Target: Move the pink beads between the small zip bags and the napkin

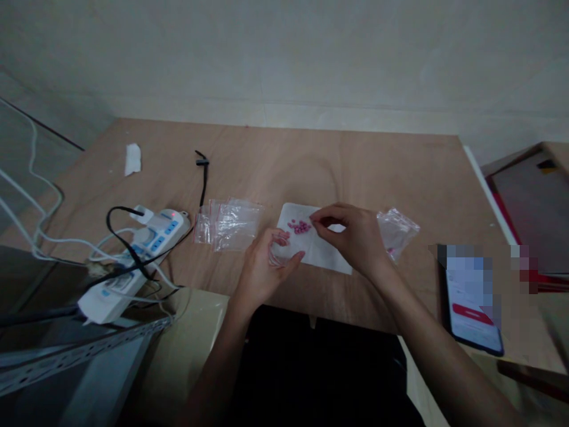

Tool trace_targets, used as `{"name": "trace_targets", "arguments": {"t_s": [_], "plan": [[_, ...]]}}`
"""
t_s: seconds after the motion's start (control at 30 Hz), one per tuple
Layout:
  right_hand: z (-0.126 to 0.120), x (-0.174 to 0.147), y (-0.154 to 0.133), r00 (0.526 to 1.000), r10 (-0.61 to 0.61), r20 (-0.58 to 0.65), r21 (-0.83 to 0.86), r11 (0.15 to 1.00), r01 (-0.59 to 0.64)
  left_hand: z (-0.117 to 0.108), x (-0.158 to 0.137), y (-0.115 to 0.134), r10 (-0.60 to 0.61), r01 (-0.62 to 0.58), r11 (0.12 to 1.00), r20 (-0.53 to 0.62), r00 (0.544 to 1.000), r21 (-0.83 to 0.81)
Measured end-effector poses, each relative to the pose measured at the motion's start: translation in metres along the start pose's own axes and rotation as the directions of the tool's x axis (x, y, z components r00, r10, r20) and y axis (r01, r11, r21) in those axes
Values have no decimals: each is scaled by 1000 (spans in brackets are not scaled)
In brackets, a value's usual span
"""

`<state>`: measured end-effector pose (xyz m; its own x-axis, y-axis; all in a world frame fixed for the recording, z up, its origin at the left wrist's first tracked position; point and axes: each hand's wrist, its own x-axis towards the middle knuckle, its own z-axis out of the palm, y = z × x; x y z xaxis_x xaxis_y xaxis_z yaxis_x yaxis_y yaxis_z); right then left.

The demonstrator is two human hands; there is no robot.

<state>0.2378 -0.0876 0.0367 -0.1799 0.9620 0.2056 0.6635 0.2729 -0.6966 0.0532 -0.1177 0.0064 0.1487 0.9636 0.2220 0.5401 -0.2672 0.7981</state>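
The small, round, deep-pink beads [301, 227] lie in a loose cluster on the white, flat sheet with rounded corners [323, 254], between your two hands. Your right hand [350, 233] comes in from the right, its wrist bent inward over the sheet's edge; its thumb and forefinger make a narrow pinch just beside the beads, and you cannot tell from here whether one sits between the tips. Your left hand [260, 268] is half curled at the sheet's left edge, holding a piece of glossy clear plastic [277, 255], with the thumb stretched toward the beads.

Left of that hand, flat clear plastic bags with red-lined edges [236, 224] overlap on the light-brown wooden desk [284, 163]. A crumpled clear bag with a little pink in it [399, 228] lies just past your right wrist. Farther left are a thin black cord [205, 181], a torn white scrap [133, 159] and a white power strip with blue sockets [165, 238], its red light lit and its cables tangled. The pale wall [284, 65] stands behind.

To your right lies a dark-edged phone [472, 299], its screen lit; a red bar shows, but its writing is blurred and partly masked.
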Motion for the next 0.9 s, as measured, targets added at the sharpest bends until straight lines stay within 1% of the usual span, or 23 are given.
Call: {"name": "trace_targets", "arguments": {"t_s": [0.03,0.07,0.13,0.2,0.27,0.4,0.47,0.5,0.57,0.6,0.67,0.73,0.8,0.9], "plan": [[-5,-5,-12,1000,-23,-16,96,995,24,2,2,3,10,-10,1000,-3,1000,-20],[-9,-9,-24,999,-53,5,166,985,51,5,4,8,18,-18,999,4,1000,-45],[-13,-15,-43,989,-104,101,205,975,82,9,7,17,20,-17,995,23,1000,-102],[-16,-17,-53,975,-127,184,159,982,98,13,10,25,8,-3,987,33,999,-161],[-18,-16,-57,962,-141,233,85,989,125,17,11,30,-5,11,977,26,1000,-213],[-25,-19,-57,929,-245,276,-9,966,257,25,9,28,-20,11,950,-26,999,-311],[-29,-22,-54,931,-252,265,-54,960,275,27,6,26,-16,-6,933,-58,998,-361],[-31,-24,-51,939,-234,252,-64,964,257,27,5,25,-4,-22,926,-68,998,-377],[-35,-27,-44,957,-168,235,-43,982,183,24,2,24,33,-52,913,-54,998,-404],[-37,-27,-39,963,-126,239,-13,991,133,22,1,25,48,-55,904,-28,998,-423],[-39,-29,-31,966,-42,255,72,997,25,17,-1,26,45,-21,880,41,998,-475],[-41,-30,-24,973,25,229,173,983,-66,11,-1,28,-16,48,857,67,998,-514],[-41,-32,-21,984,67,163,293,949,-113,7,0,31,-89,103,856,53,995,-507],[-42,-37,-22,988,130,86,435,887,-154,5,1,34,-126,105,881,-14,992,-462]]}}
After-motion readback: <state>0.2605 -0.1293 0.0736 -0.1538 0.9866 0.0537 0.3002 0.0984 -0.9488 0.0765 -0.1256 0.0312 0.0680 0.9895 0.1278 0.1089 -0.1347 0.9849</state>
